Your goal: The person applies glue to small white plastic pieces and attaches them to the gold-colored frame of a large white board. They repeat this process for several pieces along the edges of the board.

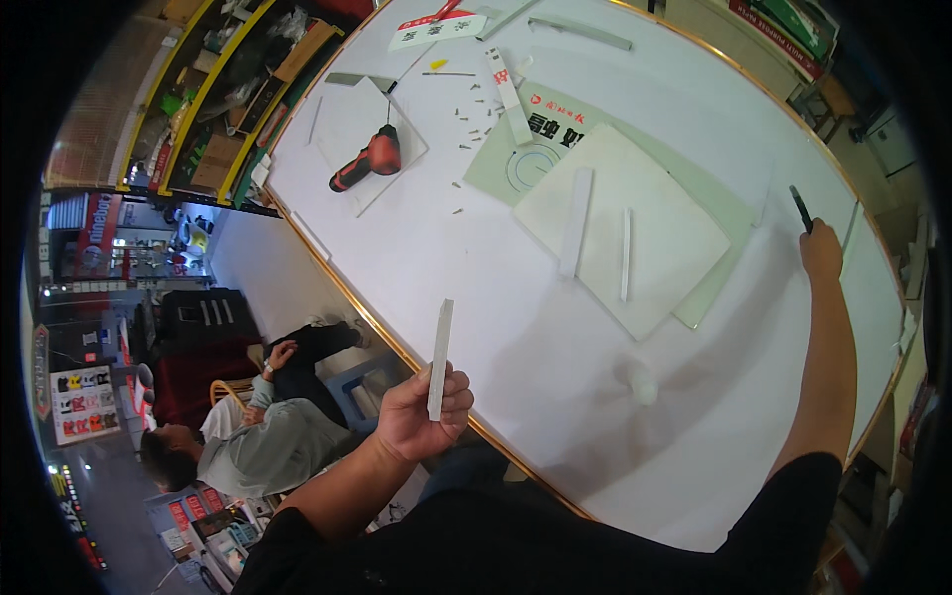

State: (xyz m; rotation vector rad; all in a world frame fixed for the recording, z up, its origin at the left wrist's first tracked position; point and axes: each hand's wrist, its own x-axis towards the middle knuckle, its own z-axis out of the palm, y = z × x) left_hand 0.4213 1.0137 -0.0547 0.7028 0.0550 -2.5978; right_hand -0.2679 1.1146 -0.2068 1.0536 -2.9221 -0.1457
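My left hand [426, 409] is closed around a short pale strip [442, 342], held upright just beyond the table's near-left edge. It looks like a piece of metal or plastic bar; I cannot tell which. At the right side of the white table, my right hand [821, 250] grips a slim dark pen-like tool [799, 206], whose far end points away from me. Between the hands, a white strip [576, 223] and a thinner strip [626, 254] lie on a white sheet [662, 218]. That sheet rests on a pale green printed board [493, 167].
A red-and-black cordless drill [375, 162] lies on a white plate [412, 149] at the far left. Several screws [465, 147] are scattered beside it. A whitish translucent object [641, 385] stands near the front. Beyond the table's left edge [342, 286], a person [283, 436] sits.
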